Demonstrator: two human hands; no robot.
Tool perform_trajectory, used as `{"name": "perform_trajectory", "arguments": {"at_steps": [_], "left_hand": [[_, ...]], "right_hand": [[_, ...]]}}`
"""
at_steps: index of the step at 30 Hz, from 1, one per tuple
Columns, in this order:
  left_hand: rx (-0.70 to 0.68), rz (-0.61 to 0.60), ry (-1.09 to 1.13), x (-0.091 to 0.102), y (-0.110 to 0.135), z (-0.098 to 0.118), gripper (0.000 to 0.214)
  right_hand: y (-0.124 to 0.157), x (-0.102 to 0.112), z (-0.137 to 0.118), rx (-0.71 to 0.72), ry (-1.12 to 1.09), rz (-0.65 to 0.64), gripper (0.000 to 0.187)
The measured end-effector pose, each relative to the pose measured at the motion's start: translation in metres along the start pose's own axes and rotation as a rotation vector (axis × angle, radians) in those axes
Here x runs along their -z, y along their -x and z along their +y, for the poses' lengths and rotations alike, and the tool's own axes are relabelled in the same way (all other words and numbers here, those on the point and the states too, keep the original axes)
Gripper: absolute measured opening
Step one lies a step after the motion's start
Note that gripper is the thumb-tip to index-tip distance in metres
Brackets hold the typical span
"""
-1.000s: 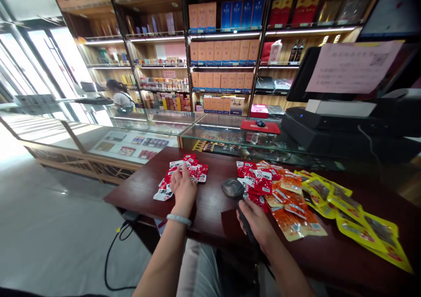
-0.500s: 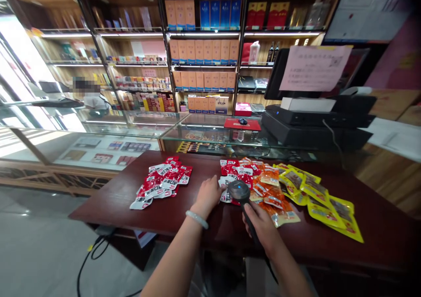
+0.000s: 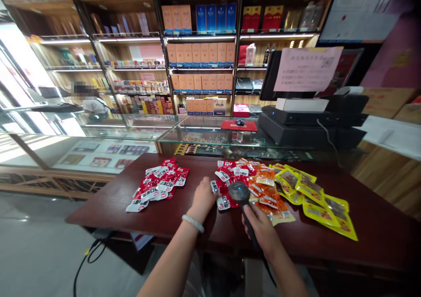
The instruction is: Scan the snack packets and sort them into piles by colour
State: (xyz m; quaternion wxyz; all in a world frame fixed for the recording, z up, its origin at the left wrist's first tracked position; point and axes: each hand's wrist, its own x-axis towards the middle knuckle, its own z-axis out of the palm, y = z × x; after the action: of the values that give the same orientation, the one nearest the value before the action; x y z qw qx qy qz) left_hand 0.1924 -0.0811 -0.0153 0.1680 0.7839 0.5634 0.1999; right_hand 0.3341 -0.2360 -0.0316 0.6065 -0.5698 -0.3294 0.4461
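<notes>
My right hand grips the handle of a black barcode scanner, whose head points at the snack packets. My left hand pinches a red snack packet at the near left edge of the right-hand pile, just left of the scanner head. That pile runs from red packets through orange packets to yellow packets. A separate heap of red packets lies to the left on the dark wooden table.
Behind the table stands a glass display counter with a red mouse pad and mouse. A black cash register with a screen and a paper notice is at the right. Stocked shelves fill the back wall. A person sits far left. A cable trails on the floor.
My left hand left the left red heap, moved right to the right-hand pile and took hold of a red packet there. The scanner stayed in my right hand, moving slightly toward the packets.
</notes>
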Motion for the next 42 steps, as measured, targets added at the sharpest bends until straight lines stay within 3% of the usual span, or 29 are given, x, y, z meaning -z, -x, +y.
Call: {"name": "perform_trajectory", "arguments": {"at_steps": [6,16,23,27,29,31,36,39,42], "left_hand": [[0.085,0.083,0.237,0.013,0.022,-0.034,0.055],[0.054,0.232,0.409,0.035,0.045,-0.080,0.050],[0.144,0.276,0.367,0.042,0.042,-0.105,0.051],[0.147,0.476,0.168,0.059,0.037,-0.119,0.064],[0.152,0.583,0.008,0.064,0.037,-0.117,0.076],[0.128,0.595,-0.098,0.063,0.038,-0.107,0.078],[-0.122,0.269,-0.089,0.035,0.044,-0.060,0.052],[-0.221,0.082,-0.054,0.017,0.045,-0.028,0.057],[-0.248,-0.019,-0.085,0.006,0.045,0.001,0.056]], "right_hand": [[0.001,-0.017,-0.001,-0.016,0.011,-0.079,0.052],[-0.001,-0.050,-0.008,-0.036,-0.041,-0.235,0.050],[0.001,-0.068,-0.009,-0.074,0.029,-0.291,0.051],[0.002,-0.075,-0.003,-0.067,0.082,-0.345,0.047],[0.002,-0.074,0.000,-0.052,0.112,-0.349,0.046],[0.002,-0.069,0.002,-0.036,0.140,-0.336,0.045],[0.002,-0.038,-0.002,-0.020,0.195,-0.214,0.046],[0.003,-0.016,-0.007,-0.001,0.201,-0.107,0.048],[0.004,0.004,-0.009,0.004,0.183,-0.012,0.048]]}}
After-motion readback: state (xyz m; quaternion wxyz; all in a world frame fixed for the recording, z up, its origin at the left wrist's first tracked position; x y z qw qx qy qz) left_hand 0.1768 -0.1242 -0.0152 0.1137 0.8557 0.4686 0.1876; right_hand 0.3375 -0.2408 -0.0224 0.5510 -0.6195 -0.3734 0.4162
